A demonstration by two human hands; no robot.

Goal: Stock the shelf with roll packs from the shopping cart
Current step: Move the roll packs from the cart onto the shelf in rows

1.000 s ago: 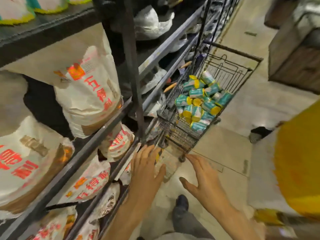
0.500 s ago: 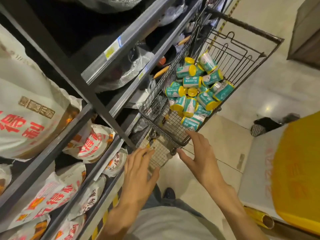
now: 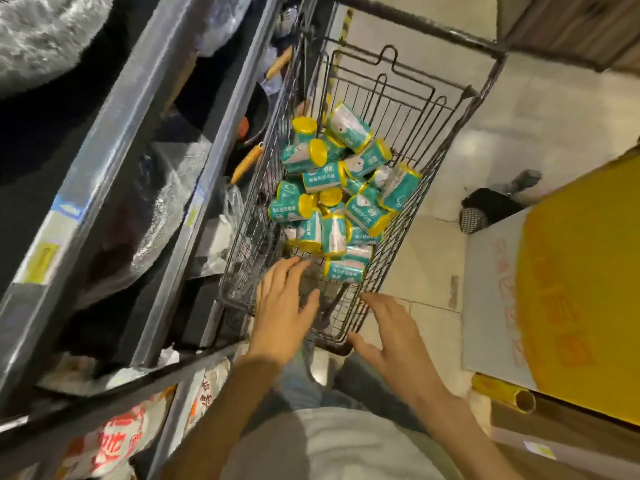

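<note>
Roll packs (image 3: 341,188), teal-wrapped with yellow ends, lie jumbled in the wire shopping cart (image 3: 460,140) beside the shelf (image 3: 114,140). Left hand (image 3: 282,308), fingers spread, reaches inside the cart; right hand (image 3: 393,336), also spread and holding nothing, hovers at its near rim.

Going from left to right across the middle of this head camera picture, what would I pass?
Dark metal shelf rails → plastic-wrapped goods on the shelf → wire shopping cart holding teal and yellow roll packs → pale tiled floor → dark shoe → yellow board.
</note>
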